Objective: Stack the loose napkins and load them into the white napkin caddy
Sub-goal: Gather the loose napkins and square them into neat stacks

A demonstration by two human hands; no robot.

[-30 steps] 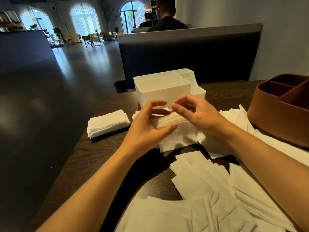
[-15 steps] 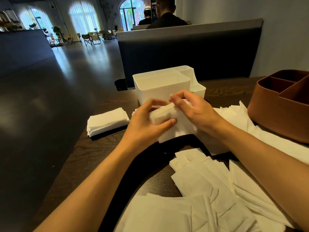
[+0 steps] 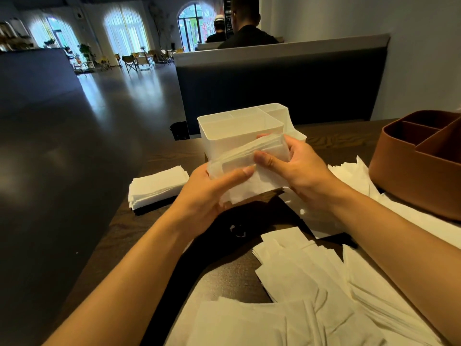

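Note:
A stack of white napkins (image 3: pixel 252 168) is held on edge above the dark table, just in front of the white napkin caddy (image 3: pixel 234 138). My left hand (image 3: pixel 212 193) grips the stack's lower left end, thumb across its near face. My right hand (image 3: pixel 296 166) grips the upper right end, thumb on the near face and fingers behind. The caddy's large front compartment looks empty. Loose napkins (image 3: pixel 311 283) lie spread over the near right of the table.
A tidy napkin pile (image 3: pixel 157 186) lies left of my hands near the table edge. A brown divided caddy (image 3: pixel 421 166) stands at the right, more napkins (image 3: pixel 354 176) beside it. A dark booth back (image 3: pixel 279 88) rises behind the table; two people sit beyond.
Both hands have lifted the napkin stack off the table pile and tipped it on edge, raising it toward the white caddy's front wall.

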